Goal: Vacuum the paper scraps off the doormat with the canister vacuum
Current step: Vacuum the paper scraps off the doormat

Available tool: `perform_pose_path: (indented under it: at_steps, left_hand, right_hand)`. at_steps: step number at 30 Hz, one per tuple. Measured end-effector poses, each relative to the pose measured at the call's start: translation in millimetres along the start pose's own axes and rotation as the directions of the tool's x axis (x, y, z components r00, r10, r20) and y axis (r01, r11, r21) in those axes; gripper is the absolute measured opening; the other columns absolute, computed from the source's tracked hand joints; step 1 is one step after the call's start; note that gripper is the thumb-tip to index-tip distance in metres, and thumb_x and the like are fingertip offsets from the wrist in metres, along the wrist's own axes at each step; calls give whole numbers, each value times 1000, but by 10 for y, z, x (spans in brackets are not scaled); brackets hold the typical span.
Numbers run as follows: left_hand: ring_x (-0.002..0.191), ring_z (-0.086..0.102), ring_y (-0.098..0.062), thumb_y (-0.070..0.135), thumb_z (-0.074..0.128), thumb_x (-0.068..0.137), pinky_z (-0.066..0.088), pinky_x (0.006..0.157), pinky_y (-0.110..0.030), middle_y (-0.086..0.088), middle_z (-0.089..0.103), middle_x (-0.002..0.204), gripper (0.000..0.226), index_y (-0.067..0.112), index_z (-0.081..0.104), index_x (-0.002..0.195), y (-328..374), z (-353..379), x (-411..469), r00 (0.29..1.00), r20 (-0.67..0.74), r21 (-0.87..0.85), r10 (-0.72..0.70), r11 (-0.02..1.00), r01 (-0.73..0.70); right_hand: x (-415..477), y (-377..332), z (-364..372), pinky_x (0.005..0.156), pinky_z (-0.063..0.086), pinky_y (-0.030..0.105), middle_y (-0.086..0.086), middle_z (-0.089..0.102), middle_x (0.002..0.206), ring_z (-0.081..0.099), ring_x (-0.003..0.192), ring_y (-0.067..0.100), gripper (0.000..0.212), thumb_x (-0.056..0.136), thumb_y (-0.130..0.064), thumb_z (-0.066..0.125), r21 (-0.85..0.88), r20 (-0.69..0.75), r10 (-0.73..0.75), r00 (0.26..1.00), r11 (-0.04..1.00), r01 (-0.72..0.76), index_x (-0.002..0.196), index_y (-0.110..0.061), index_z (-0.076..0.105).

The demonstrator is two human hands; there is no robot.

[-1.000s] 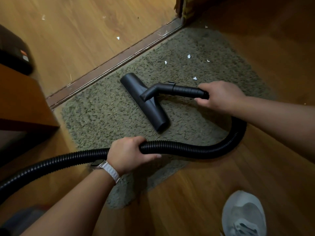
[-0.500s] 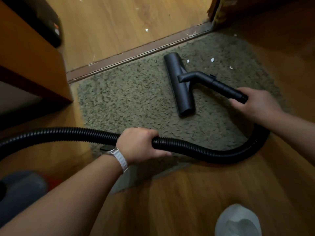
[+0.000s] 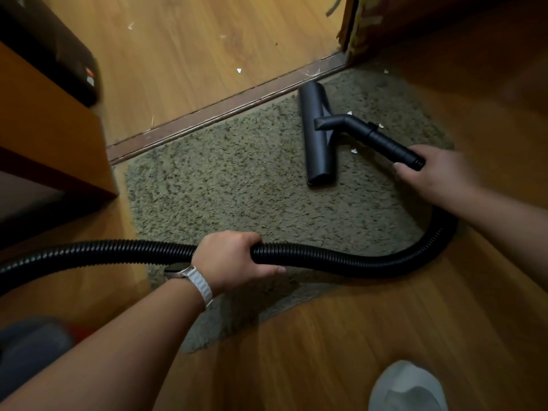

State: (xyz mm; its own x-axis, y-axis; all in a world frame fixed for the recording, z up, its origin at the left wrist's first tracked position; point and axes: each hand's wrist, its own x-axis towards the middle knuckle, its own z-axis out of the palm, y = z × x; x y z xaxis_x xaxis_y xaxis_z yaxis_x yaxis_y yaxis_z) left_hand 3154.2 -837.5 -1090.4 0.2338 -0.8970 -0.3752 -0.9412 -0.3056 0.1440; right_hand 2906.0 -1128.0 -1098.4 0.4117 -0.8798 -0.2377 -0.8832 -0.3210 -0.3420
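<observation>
An olive shaggy doormat (image 3: 237,191) lies on the wooden floor against a door threshold. The black vacuum floor nozzle (image 3: 317,134) rests flat on the mat's far right part. My right hand (image 3: 433,173) grips the black wand tube (image 3: 391,146) behind the nozzle. My left hand (image 3: 234,258) grips the ribbed black hose (image 3: 341,259), which curves across the mat's near edge to the wand. Small white paper scraps (image 3: 353,151) lie on the mat right of the nozzle, another scrap (image 3: 380,125) beside the wand.
A wooden threshold strip (image 3: 225,109) borders the mat's far side; more scraps (image 3: 239,70) lie on the floor beyond it. A wooden cabinet (image 3: 50,137) stands at left, a door frame (image 3: 353,28) at top right. The grey canister (image 3: 29,348) is at bottom left, my shoe (image 3: 406,387) at bottom right.
The nozzle has moved toward the mat's far right corner, up against the threshold, over where scraps lay. Both hands kept their grips. The view shifted left.
</observation>
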Motion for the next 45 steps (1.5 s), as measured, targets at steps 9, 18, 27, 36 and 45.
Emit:
perform_pose_path:
  at_steps: [9, 18, 27, 36, 45]
  left_hand:
    - [61, 57, -7, 99, 29, 59, 54, 61, -29, 11, 55, 63, 76, 28, 50, 75, -27, 22, -27, 999, 13, 28, 40, 999, -40]
    - [60, 58, -7, 100, 27, 57, 54, 60, -29, 11, 55, 62, 77, 29, 52, 76, -33, 53, 10, 1000, -8, -16, 8, 1000, -8]
    - [56, 53, -8, 99, 24, 59, 45, 52, -24, 15, 51, 58, 82, 29, 63, 80, 48, 41, 106, 988, -151, -65, -37, 998, 28]
    - [66, 63, -9, 97, 23, 59, 49, 57, -26, 13, 62, 68, 84, 28, 64, 84, 315, 50, 227, 986, -168, -84, -8, 996, -6]
    - [58, 60, -8, 95, 31, 62, 44, 51, -23, 16, 57, 61, 77, 28, 65, 79, 312, 77, 143, 983, -182, -94, 28, 995, -46]
  right_hand:
    - [-43, -331, 34, 64, 51, 34, -5, 61, 79, 58, 74, 21, 28, 91, -52, 59, -131, 145, -189, 971, 969, 208, 114, -35, 60]
    - [9, -332, 46, 60, 52, 34, -3, 62, 80, 59, 71, 21, 30, 91, -52, 58, -124, 111, -173, 979, 975, 187, 117, -36, 60]
    - [-8, 96, -137, 59, 47, 33, 1, 62, 85, 57, 73, 23, 34, 94, -46, 59, 3, 9, -5, 1000, 1000, 5, 123, -29, 61]
    - [-163, 498, -165, 65, 48, 35, 7, 64, 94, 57, 80, 26, 43, 95, -47, 58, 56, -39, 135, 990, 990, -133, 132, -25, 59]
    - [-184, 274, -109, 59, 46, 33, 0, 62, 83, 56, 69, 19, 34, 94, -47, 59, -32, 100, -44, 994, 998, 48, 124, -31, 60]
